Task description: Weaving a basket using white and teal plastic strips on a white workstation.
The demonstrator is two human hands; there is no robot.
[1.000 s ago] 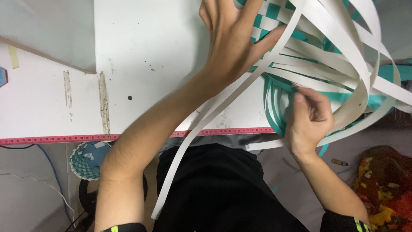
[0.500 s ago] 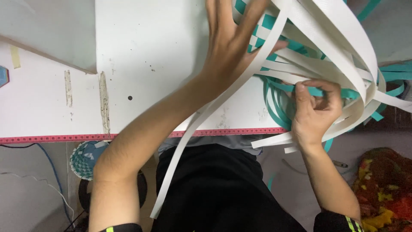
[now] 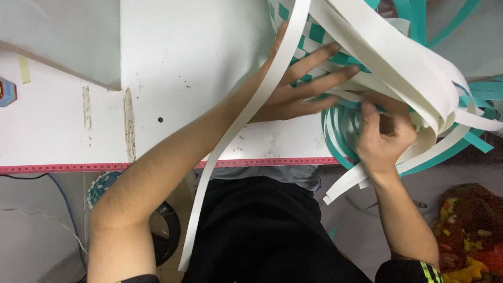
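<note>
strips of white and teal weave [image 3: 314, 39] sit at one o'clock on the bench [image 3: 183, 78]. left hand [image 3: 298, 89] presses flat, fingers splayed; right hand [image 3: 382, 136] fingers pinch a white strip [image 3: 419, 149]. hard pulling may kink it or loosen the lattice.

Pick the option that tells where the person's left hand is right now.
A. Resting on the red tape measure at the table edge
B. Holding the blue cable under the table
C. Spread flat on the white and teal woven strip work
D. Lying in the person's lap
C: the left hand lies with fingers spread on the checkered white and teal woven strip work, over the white table.
</note>
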